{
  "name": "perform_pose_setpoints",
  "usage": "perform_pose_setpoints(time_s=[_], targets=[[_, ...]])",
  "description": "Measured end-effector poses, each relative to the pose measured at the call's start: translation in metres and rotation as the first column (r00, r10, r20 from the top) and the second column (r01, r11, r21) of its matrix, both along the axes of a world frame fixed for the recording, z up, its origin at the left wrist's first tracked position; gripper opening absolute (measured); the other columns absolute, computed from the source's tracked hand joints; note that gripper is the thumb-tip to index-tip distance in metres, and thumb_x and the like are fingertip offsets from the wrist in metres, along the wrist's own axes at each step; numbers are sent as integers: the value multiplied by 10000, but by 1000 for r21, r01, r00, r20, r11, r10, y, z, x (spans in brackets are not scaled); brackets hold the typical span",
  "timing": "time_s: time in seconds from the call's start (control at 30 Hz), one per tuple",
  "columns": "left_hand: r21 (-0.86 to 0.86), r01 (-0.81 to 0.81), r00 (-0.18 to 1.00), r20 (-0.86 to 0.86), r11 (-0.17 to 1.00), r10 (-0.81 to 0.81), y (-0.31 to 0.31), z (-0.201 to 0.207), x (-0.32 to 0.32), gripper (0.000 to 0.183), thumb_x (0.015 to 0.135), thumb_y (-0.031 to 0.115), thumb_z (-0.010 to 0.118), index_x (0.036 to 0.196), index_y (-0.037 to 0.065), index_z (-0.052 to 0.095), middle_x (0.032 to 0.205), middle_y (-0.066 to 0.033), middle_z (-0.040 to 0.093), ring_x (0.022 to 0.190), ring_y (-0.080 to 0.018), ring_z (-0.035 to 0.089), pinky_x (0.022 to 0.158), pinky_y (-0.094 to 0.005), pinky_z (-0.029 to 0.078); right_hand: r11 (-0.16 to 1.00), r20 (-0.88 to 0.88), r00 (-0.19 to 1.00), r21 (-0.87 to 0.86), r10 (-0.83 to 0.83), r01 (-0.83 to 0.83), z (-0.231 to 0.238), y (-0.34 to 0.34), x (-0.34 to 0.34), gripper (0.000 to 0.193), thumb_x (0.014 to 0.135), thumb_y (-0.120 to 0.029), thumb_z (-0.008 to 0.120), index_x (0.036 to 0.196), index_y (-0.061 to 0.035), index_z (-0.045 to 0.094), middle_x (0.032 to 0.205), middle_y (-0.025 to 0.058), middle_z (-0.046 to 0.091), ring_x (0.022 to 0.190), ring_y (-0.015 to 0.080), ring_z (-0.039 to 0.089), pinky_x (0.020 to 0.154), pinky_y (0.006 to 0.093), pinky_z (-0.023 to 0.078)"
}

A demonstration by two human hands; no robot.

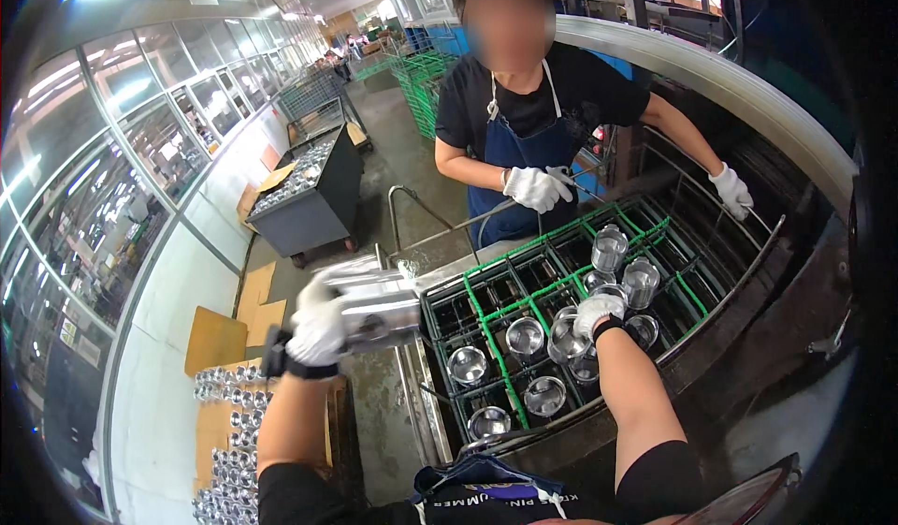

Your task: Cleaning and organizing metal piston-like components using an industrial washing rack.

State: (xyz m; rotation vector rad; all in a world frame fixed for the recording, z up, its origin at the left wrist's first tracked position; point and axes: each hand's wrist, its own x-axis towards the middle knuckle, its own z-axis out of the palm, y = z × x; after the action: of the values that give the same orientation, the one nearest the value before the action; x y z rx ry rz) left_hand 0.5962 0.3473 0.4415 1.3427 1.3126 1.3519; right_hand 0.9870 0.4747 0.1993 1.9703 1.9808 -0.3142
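Observation:
My left hand [318, 324], in a white glove, is closed on several shiny metal pistons [379, 314], a cluster smeared by motion left of a wire rack. The rack [524, 298] has dark and green bars. Round, cup-like metal pistons stand in its cells, including one near the front left [467, 365] and one at the far right [642, 283]. Inside the rack, my gloved right hand [596, 315] is curled over a piston [567, 340] among the tight group at its right side. My palm hides part of that piston and my fingertips.
Across the rack stands a co-worker [524, 123] in white gloves and a blue apron, one hand on a metal rail [449, 221]. A grey cart [313, 193] full of metal parts stands at the left. Rows of pistons [234, 450] cover cardboard at lower left.

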Motion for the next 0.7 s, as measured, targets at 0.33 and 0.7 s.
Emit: perform_pose_setpoints(time_s=[0.33,0.7], targets=[[58,-637,771,24,769,636,-218,-79,-99,293,848,-135,404,1044,-82,616,993,-213,705,883,-302,722,807,-431,623,994,56,994,45,95,-97,-4,-1,-4,349,753,-342,635,1021,-170,779,1105,90,734,1016,279,703,816,453,559],[-360,-901,425,-619,241,661,-419,-183,-98,356,631,210,723,959,79,765,846,-126,742,815,-266,709,783,-363,540,984,-250,965,139,-77,115,112,-65,-52,353,808,-310,596,1061,-110,742,1017,174,719,944,346,674,809,423,509]])
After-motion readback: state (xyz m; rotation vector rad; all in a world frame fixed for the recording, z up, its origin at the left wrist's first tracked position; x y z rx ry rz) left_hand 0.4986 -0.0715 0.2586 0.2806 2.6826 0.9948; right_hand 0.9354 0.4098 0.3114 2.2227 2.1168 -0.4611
